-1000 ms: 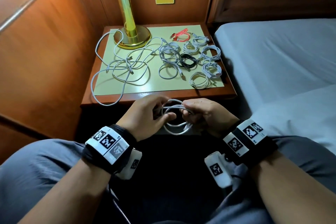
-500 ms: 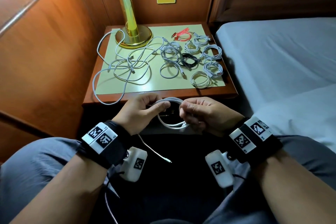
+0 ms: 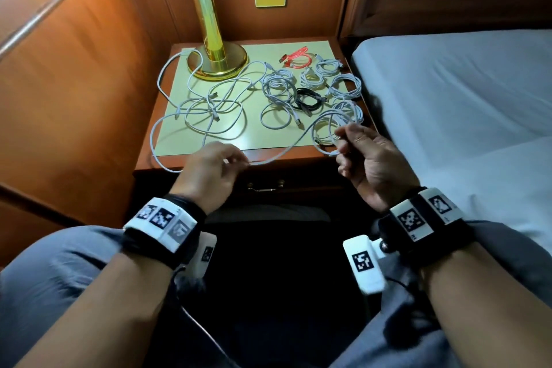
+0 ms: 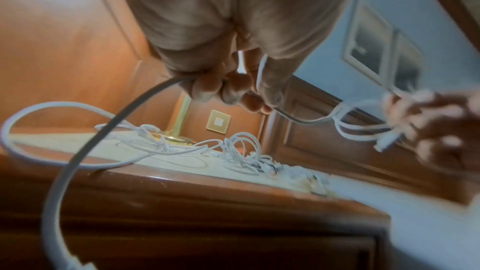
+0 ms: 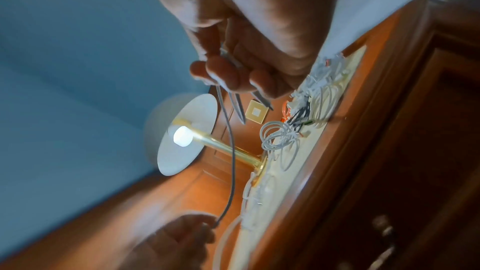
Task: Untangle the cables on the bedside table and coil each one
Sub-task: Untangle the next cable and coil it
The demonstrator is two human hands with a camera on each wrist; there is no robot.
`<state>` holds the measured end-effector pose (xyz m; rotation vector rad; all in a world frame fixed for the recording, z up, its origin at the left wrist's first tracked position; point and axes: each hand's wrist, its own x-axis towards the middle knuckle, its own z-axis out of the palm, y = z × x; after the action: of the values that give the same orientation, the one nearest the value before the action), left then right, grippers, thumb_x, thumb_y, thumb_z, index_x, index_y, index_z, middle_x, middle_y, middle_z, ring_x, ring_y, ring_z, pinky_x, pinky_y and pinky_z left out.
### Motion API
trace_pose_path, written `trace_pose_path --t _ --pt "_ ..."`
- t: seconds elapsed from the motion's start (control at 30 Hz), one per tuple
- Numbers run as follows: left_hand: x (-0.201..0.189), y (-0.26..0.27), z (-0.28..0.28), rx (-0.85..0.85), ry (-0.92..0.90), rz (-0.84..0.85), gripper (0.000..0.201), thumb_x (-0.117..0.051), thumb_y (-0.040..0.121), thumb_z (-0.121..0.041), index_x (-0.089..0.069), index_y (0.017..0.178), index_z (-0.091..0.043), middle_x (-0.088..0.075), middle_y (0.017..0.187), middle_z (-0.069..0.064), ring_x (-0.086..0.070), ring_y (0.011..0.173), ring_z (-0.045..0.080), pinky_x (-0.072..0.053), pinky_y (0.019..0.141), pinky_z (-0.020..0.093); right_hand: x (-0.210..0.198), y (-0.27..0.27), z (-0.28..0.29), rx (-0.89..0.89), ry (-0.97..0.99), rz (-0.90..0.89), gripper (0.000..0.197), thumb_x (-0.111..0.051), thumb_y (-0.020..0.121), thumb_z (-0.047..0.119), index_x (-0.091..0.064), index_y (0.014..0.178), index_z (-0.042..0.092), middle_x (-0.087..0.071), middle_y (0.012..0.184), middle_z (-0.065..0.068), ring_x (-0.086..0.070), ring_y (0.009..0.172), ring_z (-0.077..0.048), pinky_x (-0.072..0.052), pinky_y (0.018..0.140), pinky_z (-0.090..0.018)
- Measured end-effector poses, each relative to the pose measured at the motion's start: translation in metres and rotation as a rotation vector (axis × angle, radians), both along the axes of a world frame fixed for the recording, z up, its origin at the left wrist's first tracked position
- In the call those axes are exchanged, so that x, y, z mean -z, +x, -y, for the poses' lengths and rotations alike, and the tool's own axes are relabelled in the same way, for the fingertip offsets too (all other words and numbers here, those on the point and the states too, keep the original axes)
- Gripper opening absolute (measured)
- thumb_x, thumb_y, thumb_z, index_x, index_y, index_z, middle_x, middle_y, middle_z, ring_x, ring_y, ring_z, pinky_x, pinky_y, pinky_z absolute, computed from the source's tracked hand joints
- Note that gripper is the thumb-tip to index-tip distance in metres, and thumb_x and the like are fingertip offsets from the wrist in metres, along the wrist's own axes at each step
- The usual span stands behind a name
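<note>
Since 0.5 s ago both hands have been raised and spread apart. White cable (image 3: 286, 149) is stretched at frame center, over the table (image 3: 301, 163) front edge: pinched by left hand (image 3: 209, 172), loops gripped by right hand (image 3: 370, 158). Loose tangle (image 3: 206, 110) is seen center-left, coiled cables (image 3: 343, 86) center-right, lamp (image 3: 215, 60) behind.

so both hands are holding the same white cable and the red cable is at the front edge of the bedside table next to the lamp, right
Not quite. The left hand and right hand do hold one thin white cable, but the coiled red cable lies at the back of the wooden bedside table, right of the brass lamp base, as the head view shows.
</note>
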<state>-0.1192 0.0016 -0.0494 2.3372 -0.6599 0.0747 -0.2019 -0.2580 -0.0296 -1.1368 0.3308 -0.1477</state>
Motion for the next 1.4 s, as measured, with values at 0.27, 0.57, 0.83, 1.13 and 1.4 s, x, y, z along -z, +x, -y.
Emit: trace_pose_path --t 0.27,0.57,0.83,1.13,1.4 --pt "-0.003 -0.041 0.035 0.399 -0.186 0.029 0.005 -0.073 0.087 -0.011 -0.076 0.090 -0.014 -0.070 0.089 -0.006 -0.067 0.084 0.008 -0.052 0.081 0.022 0.015 -0.005 -0.021 -0.389 -0.711 0.009 0.020 -0.061 0.099 0.020 -0.073 0.090 0.007 -0.070 0.070 0.005 -0.050 0.054 -0.005 -0.041 0.056 -0.019" --pt "-0.002 -0.029 0.030 0.100 -0.317 -0.162 0.009 -0.073 0.089 -0.018 -0.065 0.094 -0.019 -0.064 0.079 -0.009 -0.056 0.061 0.007 -0.045 0.062 0.018 0.010 -0.005 -0.038 -0.586 -0.279 -0.217 0.038 -0.043 0.106 0.032 -0.061 0.081 0.009 -0.042 0.055 0.000 -0.031 0.045 -0.011 -0.024 0.045 -0.022" --pt "-0.001 -0.023 0.022 0.283 -0.160 -0.361 0.028 -0.069 0.083 -0.048 -0.071 0.095 -0.023 -0.074 0.087 -0.001 -0.069 0.082 0.022 -0.056 0.080 0.045 -0.001 -0.010 -0.029 -0.633 -0.122 -0.245 0.034 -0.052 0.094 0.045 -0.053 0.072 0.018 -0.029 0.056 0.004 -0.019 0.043 -0.008 -0.011 0.042 -0.025" --pt "-0.004 -0.024 0.022 0.262 -0.226 -0.370 0.015 -0.063 0.096 -0.029 -0.071 0.087 -0.020 -0.067 0.072 -0.013 -0.058 0.068 0.002 -0.047 0.067 0.022 0.007 -0.005 -0.028 -0.686 -0.309 -0.166 0.032 -0.044 0.102 0.034 -0.060 0.088 0.010 -0.044 0.059 -0.002 -0.030 0.043 -0.009 -0.025 0.039 -0.020" --pt "0.003 -0.007 0.013 0.046 -0.393 -0.405 0.008 -0.063 0.097 -0.027 -0.071 0.100 -0.028 -0.059 0.076 -0.013 -0.047 0.058 0.010 -0.037 0.057 0.025 -0.003 -0.002 -0.013 -0.348 -0.060 -0.212 0.032 -0.043 0.105 0.035 -0.055 0.080 0.018 -0.037 0.059 0.006 -0.026 0.044 -0.006 -0.026 0.040 -0.017"
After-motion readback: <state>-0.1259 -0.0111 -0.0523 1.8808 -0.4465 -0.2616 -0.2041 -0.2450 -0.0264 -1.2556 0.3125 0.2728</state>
